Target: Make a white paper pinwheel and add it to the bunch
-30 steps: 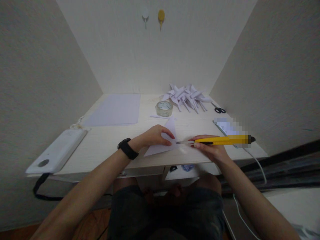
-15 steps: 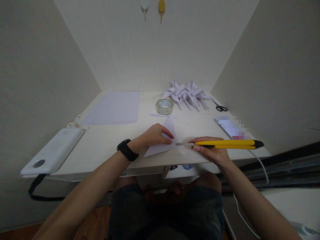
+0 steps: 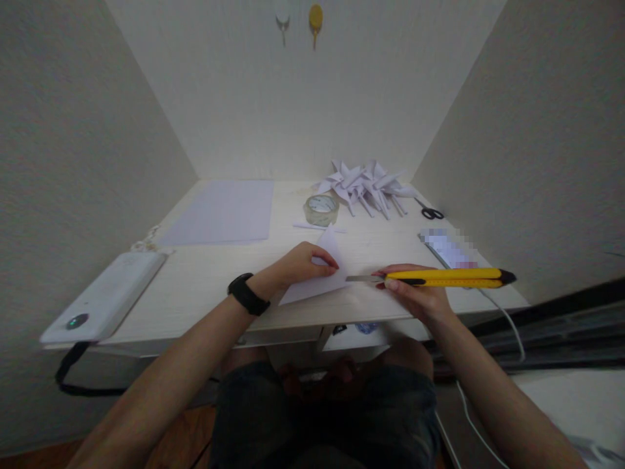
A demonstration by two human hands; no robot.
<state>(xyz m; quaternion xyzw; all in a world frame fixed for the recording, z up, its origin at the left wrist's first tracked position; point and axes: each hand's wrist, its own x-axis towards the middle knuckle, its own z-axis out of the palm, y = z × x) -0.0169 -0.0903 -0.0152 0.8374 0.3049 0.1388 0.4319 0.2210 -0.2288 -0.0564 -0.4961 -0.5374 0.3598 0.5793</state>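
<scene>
A folded piece of white paper, roughly triangular, lies near the front of the white desk. My left hand is closed on it, the thumb and bent fingers holding its right part. In my right hand is a yellow utility knife, with its blade out and pointing left. The blade tip is close to the right edge of the paper; whether they touch I cannot tell. Just behind the paper lie a thin white paper stick and a roll of clear tape.
Several paper pinwheels are heaped at the back right, near black-handled scissors. A phone with a cable lies on the right. White sheets lie back left, and a white device with a black strap sits front left.
My right hand has drawn the knife slightly to the right, away from the paper. My left hand keeps its hold on the paper, almost unmoved.
</scene>
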